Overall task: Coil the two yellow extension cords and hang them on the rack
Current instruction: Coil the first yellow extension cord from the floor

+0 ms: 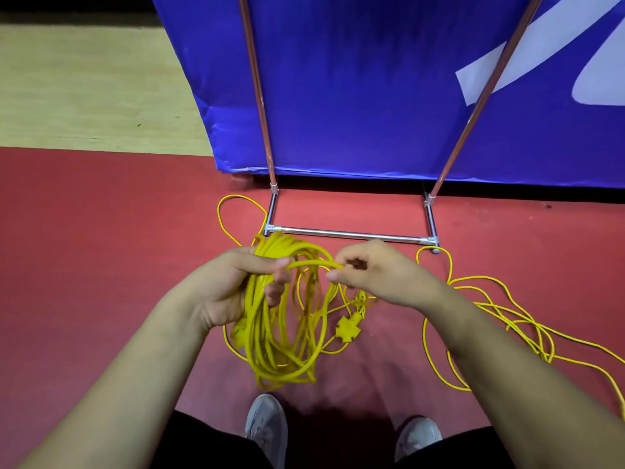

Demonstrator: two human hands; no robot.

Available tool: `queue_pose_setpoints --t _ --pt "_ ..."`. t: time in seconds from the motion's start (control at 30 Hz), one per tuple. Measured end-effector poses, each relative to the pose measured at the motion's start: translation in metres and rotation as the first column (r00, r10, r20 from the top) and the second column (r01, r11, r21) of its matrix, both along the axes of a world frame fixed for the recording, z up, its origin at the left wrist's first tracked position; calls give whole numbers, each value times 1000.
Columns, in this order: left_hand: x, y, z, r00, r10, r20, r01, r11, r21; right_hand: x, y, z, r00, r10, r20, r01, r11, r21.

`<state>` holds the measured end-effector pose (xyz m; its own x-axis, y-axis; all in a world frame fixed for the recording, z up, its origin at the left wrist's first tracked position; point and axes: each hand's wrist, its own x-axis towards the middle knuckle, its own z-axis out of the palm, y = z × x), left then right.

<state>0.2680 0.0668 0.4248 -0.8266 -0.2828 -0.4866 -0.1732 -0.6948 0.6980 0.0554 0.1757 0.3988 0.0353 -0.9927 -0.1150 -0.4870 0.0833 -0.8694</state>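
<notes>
My left hand grips the top of a thick coil of yellow extension cord, whose loops hang down in front of me. My right hand pinches a strand of the same cord arching across from the coil's top. A yellow multi-outlet end dangles below my right hand. A second yellow cord lies loose and tangled on the floor at the right. The metal rack stands just beyond my hands, its base bar on the floor and two uprights rising out of view.
A blue banner stands right behind the rack. The floor is red, with a pale wooden strip at the back left. A loose yellow loop lies by the rack's left foot. My grey shoes are at the bottom.
</notes>
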Motion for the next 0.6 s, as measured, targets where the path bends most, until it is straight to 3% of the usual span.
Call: queue_pose_setpoints --t 0.13,0.2,0.27,0.33,0.5,0.6 --pt "3 -7 4 995 76 -58 -71 994 80 -36 11 -39 995 16 -99 4 980 200" --pt "3 -11 7 998 63 -28 -62 998 33 -44 15 -49 988 -151 4 148 972 183" --pt "6 -14 10 998 27 61 -25 999 -38 -45 13 -44 923 -337 185 321 940 111" --pt "10 -15 8 989 12 144 1 996 -89 -45 9 -32 865 -425 266 423 904 66" --pt "8 -6 3 984 32 175 -13 993 -113 -33 4 -10 951 -308 19 308 951 -13" --pt "3 1 3 979 22 201 -3 995 -96 -15 0 -1 976 -214 -31 214 977 10"
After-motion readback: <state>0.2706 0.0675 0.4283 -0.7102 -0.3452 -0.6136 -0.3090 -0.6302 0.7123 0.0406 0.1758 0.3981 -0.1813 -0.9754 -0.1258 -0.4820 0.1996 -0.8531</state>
